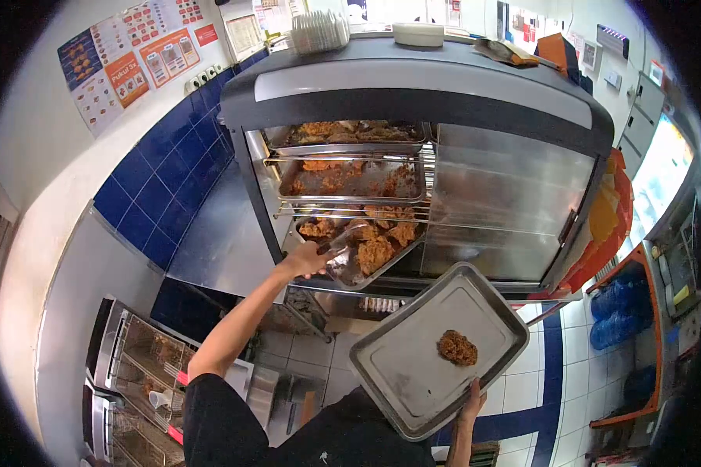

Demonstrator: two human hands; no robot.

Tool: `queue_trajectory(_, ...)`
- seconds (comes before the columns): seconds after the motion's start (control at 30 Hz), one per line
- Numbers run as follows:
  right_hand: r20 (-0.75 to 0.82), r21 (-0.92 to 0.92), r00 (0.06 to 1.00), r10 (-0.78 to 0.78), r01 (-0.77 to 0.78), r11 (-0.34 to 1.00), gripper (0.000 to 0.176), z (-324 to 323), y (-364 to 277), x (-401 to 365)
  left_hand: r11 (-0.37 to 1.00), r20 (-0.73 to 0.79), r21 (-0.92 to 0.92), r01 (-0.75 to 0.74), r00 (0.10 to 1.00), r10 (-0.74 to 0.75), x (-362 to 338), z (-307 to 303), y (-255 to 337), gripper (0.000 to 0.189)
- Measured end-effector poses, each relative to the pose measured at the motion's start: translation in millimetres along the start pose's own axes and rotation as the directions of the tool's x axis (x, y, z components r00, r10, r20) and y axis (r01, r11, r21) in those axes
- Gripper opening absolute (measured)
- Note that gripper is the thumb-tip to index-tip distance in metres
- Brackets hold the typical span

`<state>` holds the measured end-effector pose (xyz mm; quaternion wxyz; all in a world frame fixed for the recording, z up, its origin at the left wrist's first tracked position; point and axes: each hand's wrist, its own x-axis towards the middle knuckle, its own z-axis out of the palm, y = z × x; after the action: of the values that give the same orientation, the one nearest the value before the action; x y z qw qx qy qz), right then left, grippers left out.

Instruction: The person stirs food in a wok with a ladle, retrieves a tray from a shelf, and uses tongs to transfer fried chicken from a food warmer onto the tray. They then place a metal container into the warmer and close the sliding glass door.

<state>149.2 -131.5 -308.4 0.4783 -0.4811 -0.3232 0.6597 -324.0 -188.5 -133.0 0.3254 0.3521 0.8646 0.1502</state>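
Note:
My left hand (305, 261) reaches into the open left side of a heated display cabinet (428, 78), its fingers closed round a pair of shiny tongs (344, 240). The ends of the tongs are over the lowest tray (353, 282), among several pieces of fried chicken (375, 254). My right hand (472, 400) grips the lower right edge of a metal tray (413, 354), held tilted in front of the cabinet. On this tray lies one dark brown piece of fried chicken (457, 348).
A middle tray (358, 179) holds crumbs, and an upper tray (350, 140) holds more fried food. The sliding glass door (510, 202) covers the cabinet's right half. Fryer baskets (144, 362) stand at lower left. Stacked clear containers (319, 33) sit on the cabinet top.

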Motion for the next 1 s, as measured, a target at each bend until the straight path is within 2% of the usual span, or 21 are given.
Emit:
queue_trajectory(0.07,0.003,-0.044,0.993,0.12,-0.119,0.992,0.067,-5.5,1.9,1.0,0.981,-0.024,-0.194,-0.025,0.999,0.021,6.7,7.1,7.9,0.056)
queue_trajectory(0.13,0.028,-0.032,0.995,0.094,-0.093,0.995,0.068,-5.7,5.2,1.8,0.981,0.016,-0.194,0.019,1.0,-0.017,33.0,16.4,-2.0,0.055)
queue_trajectory(0.2,0.049,-0.017,0.997,0.062,-0.061,0.998,0.068,-12.5,14.4,7.6,0.933,-0.063,-0.348,-0.09,0.995,0.072,42.4,22.1,-2.8,0.055)
queue_trajectory(0.3,0.104,-0.057,0.993,-0.05,0.056,0.997,0.068,-19.0,19.7,7.0,0.969,-0.152,-0.211,-0.132,0.983,0.1,22.7,21.3,2.5,0.054)
queue_trajectory(0.33,0.008,-0.113,1.0,-0.007,0.008,0.994,0.065,-13.4,15.0,4.4,0.977,-0.179,-0.133,-0.169,0.973,0.144,14.4,19.9,0.8,0.053)
queue_trajectory(0.37,-0.092,-0.161,0.995,0.033,-0.048,0.986,0.062,-5.4,8.6,2.0,0.95,-0.267,-0.187,-0.249,0.944,0.194,17.3,26.8,-13.2,0.046)
queue_trajectory(0.43,-0.104,-0.106,0.992,0.064,-0.075,0.992,0.064,-4.4,12.8,3.0,0.897,-0.306,-0.235,-0.374,0.905,0.297,-10.8,20.3,-24.6,0.042)
queue_trajectory(0.47,-0.1,-0.058,0.99,0.095,-0.101,0.993,0.065,-4.2,14.9,0.9,0.906,-0.229,-0.279,-0.317,0.939,0.257,-38.8,9.9,-16.7,0.039)
queue_trajectory(0.5,0.029,-0.096,0.989,0.146,-0.143,0.985,0.068,1.7,-1.1,-5.6,0.914,-0.148,-0.318,-0.251,0.966,0.214,-71.3,-0.4,-3.6,0.036)
queue_trajectory(0.53,0.015,-0.092,0.987,0.161,-0.159,0.983,0.068,2.6,0.6,-6.8,0.919,-0.131,-0.311,-0.24,0.969,0.209,-98.3,-5.3,9.6,0.036)
queue_trajectory(0.6,-0.007,-0.139,0.99,0.144,-0.143,0.98,0.069,4.9,3.7,-5.7,0.921,-0.001,-0.304,-0.245,0.966,0.257,-140.5,-3.1,28.9,0.034)
queue_trajectory(0.67,-0.03,-0.118,0.975,0.22,-0.222,0.968,0.07,20.7,-7.4,-13.1,0.885,0.035,-0.375,-0.278,0.949,0.313,-157.8,23.1,36.0,0.033)
queue_trajectory(0.7,-0.042,-0.127,0.976,0.216,-0.22,0.967,0.071,19.4,-1.0,-9.9,0.875,0.07,-0.302,-0.379,0.906,0.417,-158.3,35.0,35.0,0.033)
queue_trajectory(0.73,-0.052,-0.138,0.977,0.209,-0.214,0.967,0.071,17.9,3.1,-7.9,0.86,0.14,-0.064,-0.506,0.849,0.509,-158.7,39.7,39.7,0.03)
queue_trajectory(0.8,-0.054,-0.111,0.975,0.214,-0.219,0.969,0.072,24.8,-2.4,-14.5,0.81,0.299,0.077,-0.581,0.789,0.537,-160.8,42.4,43.6,0.027)
queue_trajectory(0.9,-0.04,-0.056,0.98,0.193,-0.195,0.979,0.072,18.6,7.2,-12.4,0.822,0.349,0.16,-0.547,0.81,0.471,-171.5,18.7,51.9,0.027)
queue_trajectory(0.93,-0.008,-0.048,0.984,0.179,-0.18,0.983,0.071,13.9,12.9,-9.4,0.865,0.323,0.189,-0.465,0.861,0.393,-173.0,6.4,54.6,0.027)
queue_trajectory(1.0,-0.011,-0.018,0.982,0.187,-0.187,0.982,0.069,18.1,4.3,-13.9,0.854,0.145,0.14,-0.502,0.863,0.483,-166.7,-8.6,44.1,0.029)
